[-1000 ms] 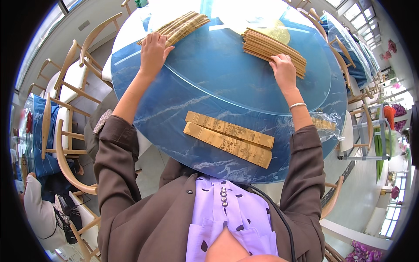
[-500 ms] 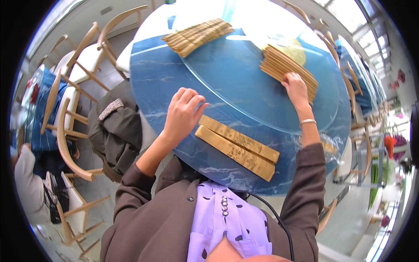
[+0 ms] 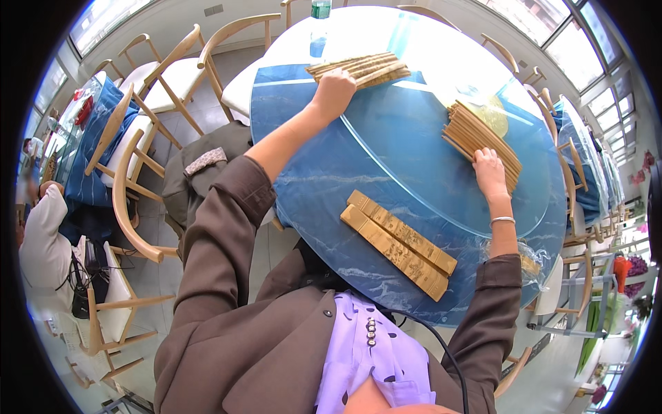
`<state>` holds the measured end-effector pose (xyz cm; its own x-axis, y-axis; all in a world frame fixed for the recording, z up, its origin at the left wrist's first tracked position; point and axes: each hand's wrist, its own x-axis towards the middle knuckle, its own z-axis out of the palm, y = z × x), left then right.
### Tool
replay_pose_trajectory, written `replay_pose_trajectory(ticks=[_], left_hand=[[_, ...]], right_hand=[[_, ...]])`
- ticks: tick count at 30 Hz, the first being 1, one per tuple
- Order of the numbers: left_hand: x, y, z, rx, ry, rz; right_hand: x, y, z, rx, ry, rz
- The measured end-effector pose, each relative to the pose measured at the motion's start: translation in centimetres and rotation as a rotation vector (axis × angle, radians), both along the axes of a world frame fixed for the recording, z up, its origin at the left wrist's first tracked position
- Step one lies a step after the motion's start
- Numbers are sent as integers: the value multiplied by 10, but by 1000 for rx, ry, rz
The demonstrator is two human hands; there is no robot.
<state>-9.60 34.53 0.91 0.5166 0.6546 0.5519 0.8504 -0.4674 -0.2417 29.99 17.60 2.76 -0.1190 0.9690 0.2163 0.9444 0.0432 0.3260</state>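
My left hand point(image 3: 336, 93) reaches to the far left of the round table, its fingers closed over the near end of a pile of slim golden-tan strips point(image 3: 376, 67). Over at the right, my right hand point(image 3: 489, 171) has curled fingers at the near side of a row of brown chopsticks point(image 3: 476, 134); its fingertips are partly hidden. Two long, flat golden sleeves point(image 3: 396, 241) with dark printed patterns lie side by side near the front edge, touched by neither hand.
The blue marbled table point(image 3: 310, 186) carries a raised glass turntable. Clear plastic wrapping point(image 3: 531, 259) lies beside my right forearm. A bottle point(image 3: 319, 27) stands at the far edge. Wooden chairs point(image 3: 131, 200), one with a dark coat point(image 3: 200, 169), stand left; a seated person point(image 3: 45, 241) is farther left.
My left hand has moved from above the near-left table edge forward to the far-left pile and closed on it. My right hand stays at the chopsticks.
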Motion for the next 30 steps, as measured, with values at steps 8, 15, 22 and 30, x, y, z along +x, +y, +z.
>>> replay_pose_trajectory(ticks=[8,15,22,30], left_hand=[[-26,20,13,292,22,1],[-53,16,4,261,-179,-157],[-49,24,-1,223,23,-96],[-27,-30,8,-130,-228,-130]], right_hand=[[-11,-6,-5,27,-113,126],[-15,-15,-16,69,-228,52],[-47,-39,20,278,-52,177],[-112,-134,54,303,456,293]])
